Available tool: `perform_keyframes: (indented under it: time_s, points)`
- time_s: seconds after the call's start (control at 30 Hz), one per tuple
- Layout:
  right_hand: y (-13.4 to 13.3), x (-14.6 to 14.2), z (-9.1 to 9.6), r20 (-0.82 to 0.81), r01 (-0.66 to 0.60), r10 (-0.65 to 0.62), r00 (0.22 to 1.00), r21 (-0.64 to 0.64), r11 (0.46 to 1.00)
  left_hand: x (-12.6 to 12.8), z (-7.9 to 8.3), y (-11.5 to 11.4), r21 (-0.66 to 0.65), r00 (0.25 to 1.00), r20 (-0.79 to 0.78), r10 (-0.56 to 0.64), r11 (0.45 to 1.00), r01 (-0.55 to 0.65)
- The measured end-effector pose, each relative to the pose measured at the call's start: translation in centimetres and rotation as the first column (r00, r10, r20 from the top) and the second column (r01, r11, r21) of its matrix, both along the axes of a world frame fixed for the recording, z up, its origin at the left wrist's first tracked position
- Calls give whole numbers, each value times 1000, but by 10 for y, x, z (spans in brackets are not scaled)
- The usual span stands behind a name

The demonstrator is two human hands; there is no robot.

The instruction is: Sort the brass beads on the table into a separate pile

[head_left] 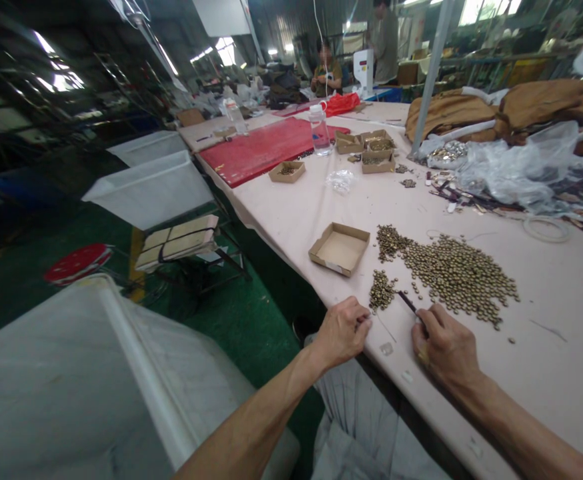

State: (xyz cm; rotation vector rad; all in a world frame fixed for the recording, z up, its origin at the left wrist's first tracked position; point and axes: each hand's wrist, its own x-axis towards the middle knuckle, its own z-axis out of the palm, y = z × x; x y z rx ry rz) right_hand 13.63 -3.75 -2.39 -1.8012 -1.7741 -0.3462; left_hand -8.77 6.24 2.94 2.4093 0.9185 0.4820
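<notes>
My left hand (344, 329) rests at the table's near edge with its fingers curled in a pinch; what it holds is too small to name. My right hand (444, 343) is closed on a thin dark stick-like tool (407, 302) whose tip points toward a small heap of brass-coloured buttons (381, 291). A much larger spread of the same buttons (454, 273) lies just beyond both hands. An open, empty cardboard box (340, 248) sits to the left of the buttons.
The pale table (296, 213) carries a red mat (266, 150), a water bottle (320, 130), several small boxes of parts (371, 150), plastic bags (516, 173) and brown garments (516, 107). White bins (151, 190) stand left. Two people are at the far end.
</notes>
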Motion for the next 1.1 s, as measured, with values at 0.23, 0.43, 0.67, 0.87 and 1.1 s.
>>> perform_keyframes:
  time_s: [0.23,0.43,0.67,0.87,1.1]
  points:
    - [9,15,0,15,23,-23,1000,-4,1000,-2,-3,-1,1,1000,19,7,1000,-7]
    - [4,19,11,-27,-24,25,999,37,999,-5,-7,-4,28,999,36,9,1000,-10]
    - [7,4,2,-32,-174,173,984,-40,984,-5,-8,-5,66,1000,21,7,998,-8]
    - [15,3,-9,16,-169,170,985,-69,983,-6,-12,-5,89,1000,-16,21,996,-20]
    - [25,2,-11,61,-70,75,995,-88,994,-8,-9,-5,85,1000,-29,11,996,-8]
